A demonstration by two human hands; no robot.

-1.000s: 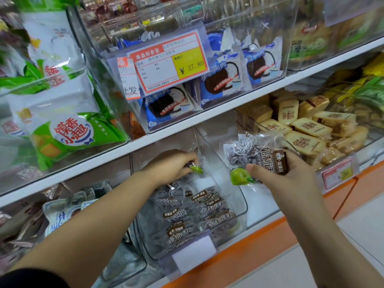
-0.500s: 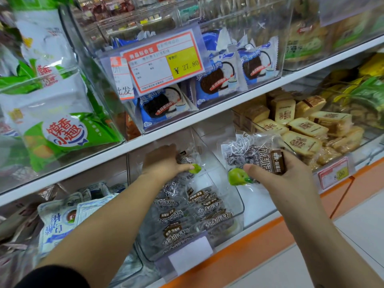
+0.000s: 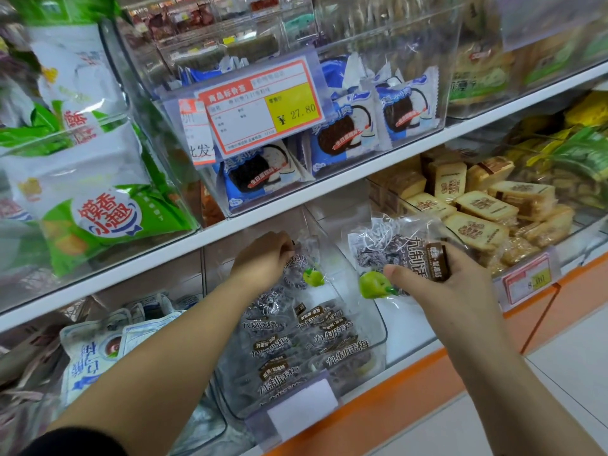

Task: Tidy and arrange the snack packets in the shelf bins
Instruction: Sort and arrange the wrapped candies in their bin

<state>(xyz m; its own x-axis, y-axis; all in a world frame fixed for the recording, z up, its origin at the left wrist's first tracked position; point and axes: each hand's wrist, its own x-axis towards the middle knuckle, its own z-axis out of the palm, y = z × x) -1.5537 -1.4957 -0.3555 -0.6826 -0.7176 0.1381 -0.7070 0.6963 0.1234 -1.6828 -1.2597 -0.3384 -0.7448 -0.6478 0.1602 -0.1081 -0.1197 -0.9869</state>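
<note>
Clear bin [image 3: 378, 337]: at 6 o'clock of price tag [image 3: 263, 106]; plum packets [image 3: 312, 340] piled inside.
Left hand [image 3: 263, 261]: inside bin at 12 o'clock, fingers curled on rear packet [image 3: 301, 264].
Right hand [image 3: 457, 287]: pinches spare packet [image 3: 394, 255], outside bin at 2 o'clock.
Step (judged): stacking packets at bin rear.
Next move: seat rear packet, then feed spare packet in.
</note>
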